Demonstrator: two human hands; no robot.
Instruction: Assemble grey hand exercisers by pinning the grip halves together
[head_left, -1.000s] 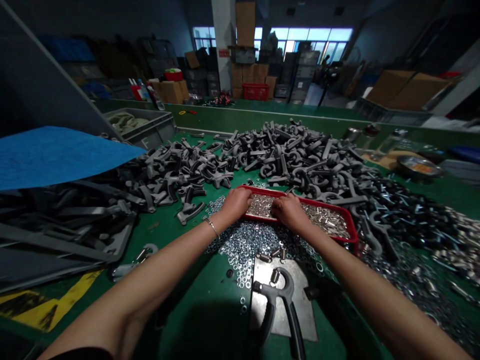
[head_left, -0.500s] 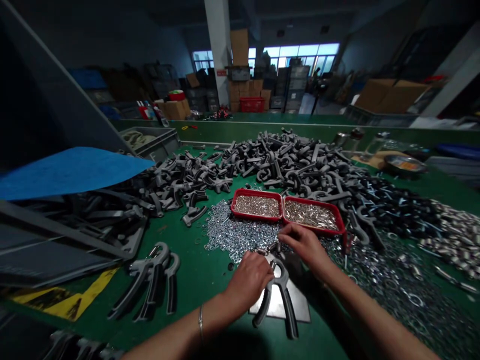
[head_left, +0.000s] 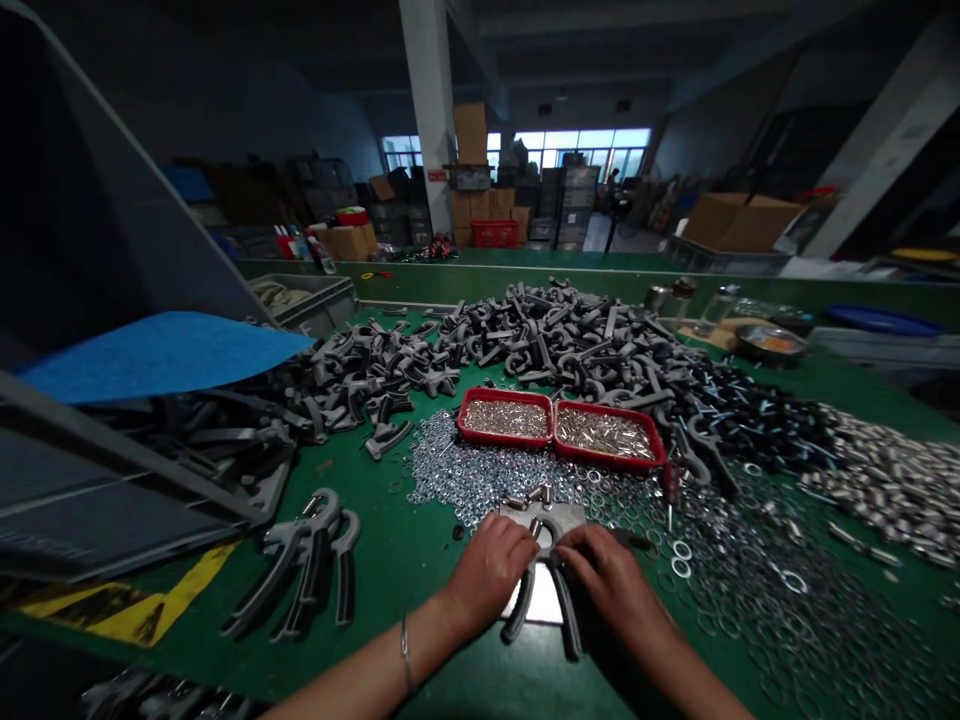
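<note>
A grey and black hand grip exerciser [head_left: 568, 610] lies on a small metal plate [head_left: 540, 600], its two handles pointing at me. My left hand [head_left: 487, 565] is closed round the left side of its head, beside a small spring. My right hand [head_left: 611, 570] pinches at the right side of the head; whether a small part is between those fingertips is hidden. Just beyond, several short metal springs [head_left: 536, 496] rest at the plate's far edge. More assembled hand grips [head_left: 311, 560] lie to the left.
Two red trays, the left one [head_left: 502, 439] and the right one [head_left: 607, 463], hold small metal pins. Small silver nuts [head_left: 442, 470] spread before them. Grey handles [head_left: 555, 340] are heaped behind. Rings, a screwdriver [head_left: 671, 485] and black parts [head_left: 757, 410] lie right; a grey crate [head_left: 135, 520] stands left.
My right hand has come from the right tray's front edge down to the hand grip's head. My left hand stays on the grip. The camera view has shifted slightly.
</note>
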